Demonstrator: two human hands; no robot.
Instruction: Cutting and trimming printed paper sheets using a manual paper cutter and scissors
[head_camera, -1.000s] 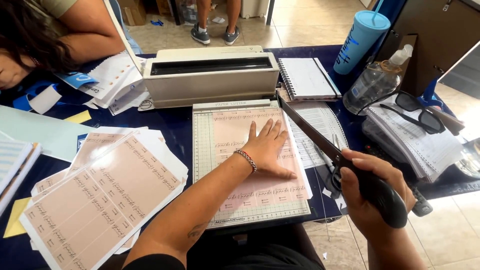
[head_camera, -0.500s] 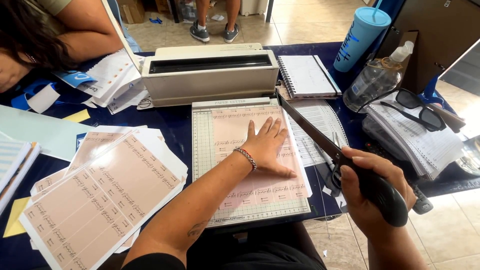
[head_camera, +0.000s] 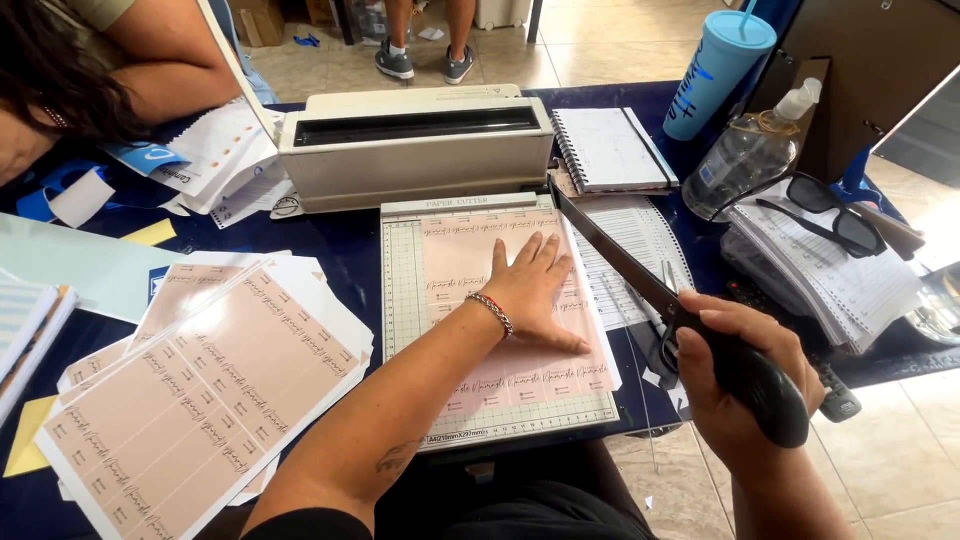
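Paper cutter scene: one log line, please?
left hand: flat on pink sheet | right hand: grips raised cutter handle | paper cutter: blade up

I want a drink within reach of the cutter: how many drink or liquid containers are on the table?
2. A blue tumbler with lid and straw stands at the far right edge; a clear pump bottle stands just in front of it, beside the sunglasses. Others may be hidden out of frame.

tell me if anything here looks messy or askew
Mostly orderly: the left hand pins a pink sheet square on the paper cutter. Only the loose label sheets beside it are fanned unevenly.
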